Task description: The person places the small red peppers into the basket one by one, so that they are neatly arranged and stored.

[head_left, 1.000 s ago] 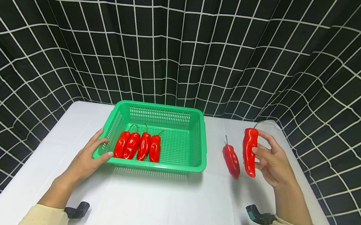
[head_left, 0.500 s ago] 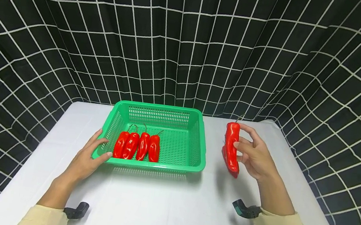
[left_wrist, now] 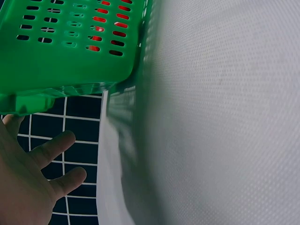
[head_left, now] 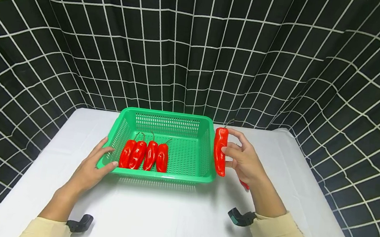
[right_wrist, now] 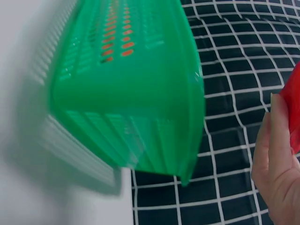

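Observation:
My right hand point(head_left: 246, 165) holds a red chili pepper point(head_left: 220, 148) upright, fingers behind it and thumb on its near side. In the head view this pepper overlaps the right rim of the green plastic basket point(head_left: 168, 176). Inside, several red peppers point(head_left: 150, 155) lie side by side on the left, stems pointing away. At the basket's front left corner is my left hand point(head_left: 89, 169), its fingers spread and loosely straight along the rim. The right wrist view shows my fingers point(right_wrist: 280, 145) against the held pepper point(right_wrist: 293, 108), which is cut off by the frame edge.
Another red pepper point(head_left: 244, 185) lies on the white-covered table point(head_left: 163, 218), mostly hidden behind my right hand. A black curtain with white grid lines point(head_left: 197, 56) stands close behind the basket and along both sides.
My right hand has carried the held pepper leftward, over the loose pepper on the table, to the basket's right rim. The left hand has stayed at the basket's corner.

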`<state>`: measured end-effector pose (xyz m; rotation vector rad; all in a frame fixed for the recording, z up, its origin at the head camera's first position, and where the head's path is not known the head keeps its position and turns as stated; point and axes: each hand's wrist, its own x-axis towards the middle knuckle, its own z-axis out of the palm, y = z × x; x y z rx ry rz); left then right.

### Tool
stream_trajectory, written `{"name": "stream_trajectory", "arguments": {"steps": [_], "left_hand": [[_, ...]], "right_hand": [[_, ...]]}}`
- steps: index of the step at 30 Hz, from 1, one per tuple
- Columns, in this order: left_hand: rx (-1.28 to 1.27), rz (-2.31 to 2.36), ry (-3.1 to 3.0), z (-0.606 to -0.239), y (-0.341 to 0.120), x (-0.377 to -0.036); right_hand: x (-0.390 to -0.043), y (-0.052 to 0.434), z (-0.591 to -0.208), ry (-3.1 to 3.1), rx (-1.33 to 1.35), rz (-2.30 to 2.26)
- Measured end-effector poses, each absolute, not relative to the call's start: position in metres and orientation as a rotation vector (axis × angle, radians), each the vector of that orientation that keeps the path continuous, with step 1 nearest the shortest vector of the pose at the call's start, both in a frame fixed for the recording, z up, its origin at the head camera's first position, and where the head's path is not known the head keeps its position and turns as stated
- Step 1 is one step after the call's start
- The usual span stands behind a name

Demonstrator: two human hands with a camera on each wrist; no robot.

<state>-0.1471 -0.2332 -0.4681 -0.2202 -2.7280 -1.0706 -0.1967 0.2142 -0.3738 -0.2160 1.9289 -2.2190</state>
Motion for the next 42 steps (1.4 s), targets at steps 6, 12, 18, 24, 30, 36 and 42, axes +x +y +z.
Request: {"name": "stream_trajectory", "arguments": {"steps": [6, 12, 18, 24, 30, 36, 42], "left_hand": [[-0.223, -1.09, -2.728, -0.469, -0.233, -0.147], [-0.224, -1.079, -2.73, -0.47, -0.234, -0.148], [-0.217, -1.092, -2.729, -0.471, -0.234, -0.146], [-0.222, -1.072, -2.721, -0.469, -0.233, -0.146], [-0.219, -1.085, -2.727, -0.469, -0.233, -0.147], [-0.217, -1.08, -2.73, -0.469, -0.233, -0.147], [-0.217, -1.076, -2.73, -0.469, -0.234, -0.147]], "right_hand": [[-0.202, 0.2, -0.379, 1.89, -0.245, -2.213], [-0.208, 0.185, -0.384, 1.917, -0.238, -2.171], [-0.213, 0.17, -0.389, 1.871, -0.197, -2.159], [-0.218, 0.159, -0.395, 1.885, -0.184, -2.124], [-0.224, 0.149, -0.4, 1.91, -0.163, -2.091], [-0.229, 0.143, -0.404, 1.921, -0.13, -2.073], [-0.232, 0.134, -0.406, 1.926, -0.113, -2.048]]}}
